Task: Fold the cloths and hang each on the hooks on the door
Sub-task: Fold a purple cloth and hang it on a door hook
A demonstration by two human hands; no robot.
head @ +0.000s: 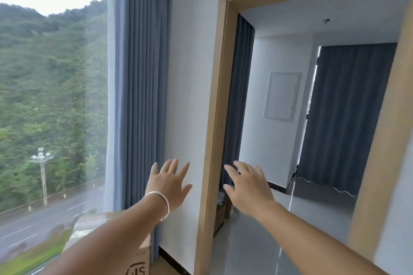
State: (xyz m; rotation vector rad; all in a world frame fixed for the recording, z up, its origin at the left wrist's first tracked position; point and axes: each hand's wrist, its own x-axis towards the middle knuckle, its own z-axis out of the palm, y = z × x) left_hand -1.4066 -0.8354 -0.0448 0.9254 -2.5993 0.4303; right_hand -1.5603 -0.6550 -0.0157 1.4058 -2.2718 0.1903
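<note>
Head view: left hand (168,185) and right hand (249,187) both stretched forward, fingers spread wide, holding nothing. No cloths, no hooks, no door leaf anywhere in sight, so direction from either hand cannot be told; neither hand judged nearer. Bangle (159,203) on left wrist. Cardboard box (134,250) low at left, under left forearm. Beyond fingertips, white wall (190,73) and wooden door frame (214,118). Blue curtain (140,73) beside window (51,96). Farther, through doorway, grey curtain (344,114) and wall panel (282,95).

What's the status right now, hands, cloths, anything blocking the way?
Left hand open, empty. Right hand open, empty. No cloths or hooks in view. Doorway ahead, nothing blocking.
</note>
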